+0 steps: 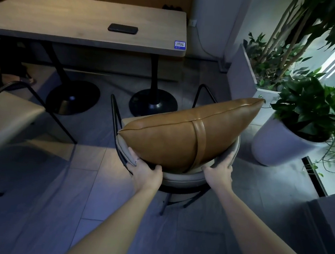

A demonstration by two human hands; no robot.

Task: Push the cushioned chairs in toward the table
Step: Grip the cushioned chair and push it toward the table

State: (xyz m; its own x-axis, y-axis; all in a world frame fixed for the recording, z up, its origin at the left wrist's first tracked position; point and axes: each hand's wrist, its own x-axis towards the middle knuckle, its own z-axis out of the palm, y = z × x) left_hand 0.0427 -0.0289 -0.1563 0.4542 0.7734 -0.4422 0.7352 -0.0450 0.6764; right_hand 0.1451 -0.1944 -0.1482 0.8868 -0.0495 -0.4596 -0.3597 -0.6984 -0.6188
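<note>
A chair [184, 178] with a curved grey backrest and thin black legs stands in front of me, a short way back from the wooden table [70, 19]. A tan leather cushion [182, 136] leans against its backrest and hides the seat. My left hand [145, 170] grips the left side of the backrest rim. My right hand [220, 169] grips the right side of the rim. A second grey-seated chair [5, 116] sits at the left, angled away from the table.
A black phone [123, 29] lies on the table, whose two black pedestal bases [153, 103] stand on the tiled floor. White planters with leafy plants [288, 143] crowd the right side. Someone's sandalled feet [15, 78] show under the table at the left.
</note>
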